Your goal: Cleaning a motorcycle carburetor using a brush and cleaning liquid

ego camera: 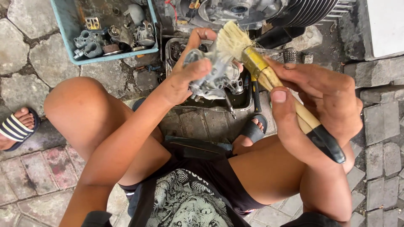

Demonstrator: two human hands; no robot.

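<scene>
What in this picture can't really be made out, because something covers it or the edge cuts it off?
- Metal part in the left hand: fingers and brush cover much of it.
- Dark tray beneath: contents hidden by the hands.
- Engine: cut off by the top edge.
- Small parts in the blue tray: too small to tell apart.
- Brush handle: partly wrapped by the right hand.

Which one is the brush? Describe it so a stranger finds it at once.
Start at the dark metal tray between the person's knees. Above it the right hand holds the brush: pale bristles, yellow band, wooden handle with black tip, unlike the grey metal part in the left hand.
</scene>
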